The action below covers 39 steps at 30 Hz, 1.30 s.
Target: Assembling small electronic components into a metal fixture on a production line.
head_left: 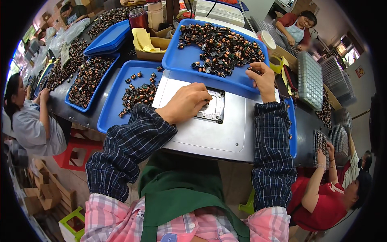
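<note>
The left hand [185,102] is positioned over the recessed metal plate [215,108] in the silver housing [234,139], its grip narrowed with the fingertips bunched at the plate; whether they pinch a part cannot be told, as the fingers cover the contact. The right hand [263,78] is at the near right corner of the raised blue tray [188,52], thumb and forefinger pinching a small dark component [255,71], beside the heaped copper-and-black coil components [225,48].
</note>
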### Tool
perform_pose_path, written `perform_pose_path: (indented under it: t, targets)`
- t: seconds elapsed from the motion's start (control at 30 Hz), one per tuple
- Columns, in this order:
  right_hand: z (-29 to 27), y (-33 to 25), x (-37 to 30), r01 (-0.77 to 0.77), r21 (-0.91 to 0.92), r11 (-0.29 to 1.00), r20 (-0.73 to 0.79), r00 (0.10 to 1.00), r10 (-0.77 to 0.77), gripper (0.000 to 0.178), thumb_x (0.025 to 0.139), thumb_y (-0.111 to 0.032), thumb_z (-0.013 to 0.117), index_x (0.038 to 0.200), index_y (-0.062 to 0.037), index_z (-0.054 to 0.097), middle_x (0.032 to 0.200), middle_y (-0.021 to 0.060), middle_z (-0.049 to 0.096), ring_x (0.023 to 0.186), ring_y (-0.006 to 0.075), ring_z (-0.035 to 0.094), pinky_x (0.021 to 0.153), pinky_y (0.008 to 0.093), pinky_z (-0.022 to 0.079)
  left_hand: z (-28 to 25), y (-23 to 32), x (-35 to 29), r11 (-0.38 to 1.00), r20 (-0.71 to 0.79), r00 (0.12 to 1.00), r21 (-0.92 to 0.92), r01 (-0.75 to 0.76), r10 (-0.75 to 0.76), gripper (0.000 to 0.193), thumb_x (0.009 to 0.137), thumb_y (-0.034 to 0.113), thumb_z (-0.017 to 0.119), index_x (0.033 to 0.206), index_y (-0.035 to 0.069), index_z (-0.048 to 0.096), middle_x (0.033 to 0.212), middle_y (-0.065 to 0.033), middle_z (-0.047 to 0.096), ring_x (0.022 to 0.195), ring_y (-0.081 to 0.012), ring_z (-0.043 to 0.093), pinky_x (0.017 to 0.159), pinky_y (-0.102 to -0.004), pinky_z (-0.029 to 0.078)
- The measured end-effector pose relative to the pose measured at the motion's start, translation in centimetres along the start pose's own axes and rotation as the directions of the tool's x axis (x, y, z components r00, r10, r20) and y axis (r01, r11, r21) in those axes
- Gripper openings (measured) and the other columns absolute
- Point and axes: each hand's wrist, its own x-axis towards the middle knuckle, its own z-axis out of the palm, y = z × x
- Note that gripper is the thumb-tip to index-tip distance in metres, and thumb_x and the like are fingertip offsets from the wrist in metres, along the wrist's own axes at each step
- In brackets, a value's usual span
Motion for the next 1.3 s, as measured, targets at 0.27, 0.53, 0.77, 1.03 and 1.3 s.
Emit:
perform_pose_path:
  t: [0.27,0.53,0.77,1.03,1.3]
  targets:
    - [2.1,-4.9,-3.2,-0.229,0.342,0.911,0.288,0.949,0.130,0.023,0.075,-0.003,0.063,0.097,0.0004,0.058,0.079,0.0070,0.060,0.060,0.0074,0.056,0.038,0.0145,0.035,0.0,0.1,0.8,0.997,0.087,0.996,0.068,-0.021,0.015,0.012,0.073,0.002,0.059,0.084,0.001,0.062,0.078,-0.0102,0.055,0.075,-0.0267,0.054,0.066,-0.0339,0.045]
    - [4.8,-4.9,-4.9,0.056,0.046,0.997,0.415,0.907,-0.070,0.023,0.071,-0.001,0.062,0.094,-0.0008,0.063,0.080,0.0042,0.061,0.059,0.0047,0.054,0.039,0.0158,0.036,0.2,0.3,0.4,0.998,0.034,0.999,0.052,-0.028,0.026,0.012,0.072,0.001,0.059,0.084,0.001,0.061,0.077,-0.0102,0.054,0.074,-0.0276,0.054,0.065,-0.0340,0.045]
    - [5.7,-5.5,-6.1,0.133,-0.003,0.991,0.558,0.823,-0.109,0.022,0.067,-0.002,0.064,0.089,0.0013,0.063,0.078,0.0069,0.061,0.071,0.0124,0.057,0.066,0.0229,0.045,-3.2,-0.1,-2.0,0.975,-0.242,0.946,-0.111,0.193,-0.215,0.016,0.073,-0.002,0.060,0.089,0.000,0.061,0.082,-0.0079,0.057,0.069,-0.0148,0.055,0.063,-0.0241,0.045]
    - [6.6,-5.8,-6.6,0.428,-0.103,0.898,0.585,0.756,-0.294,0.018,0.068,-0.001,0.062,0.086,0.0012,0.062,0.082,0.0121,0.060,0.074,0.0244,0.058,0.067,0.0295,0.046,-4.8,-5.4,-8.0,0.841,-0.515,0.684,-0.156,0.517,-0.516,0.017,0.073,0.002,0.060,0.090,0.000,0.061,0.084,-0.0080,0.058,0.071,-0.0159,0.056,0.065,-0.0251,0.045]
    - [7.0,-5.7,-6.9,0.475,-0.169,0.863,0.597,0.746,-0.294,0.017,0.068,-0.001,0.063,0.085,-0.0004,0.061,0.080,0.0117,0.056,0.074,0.0278,0.055,0.066,0.0326,0.045,-4.1,-4.8,-0.5,0.936,-0.459,0.867,0.179,0.302,-0.192,0.024,0.077,0.013,0.060,0.099,0.004,0.060,0.098,-0.0106,0.057,0.094,-0.0242,0.052,0.080,-0.0322,0.041]
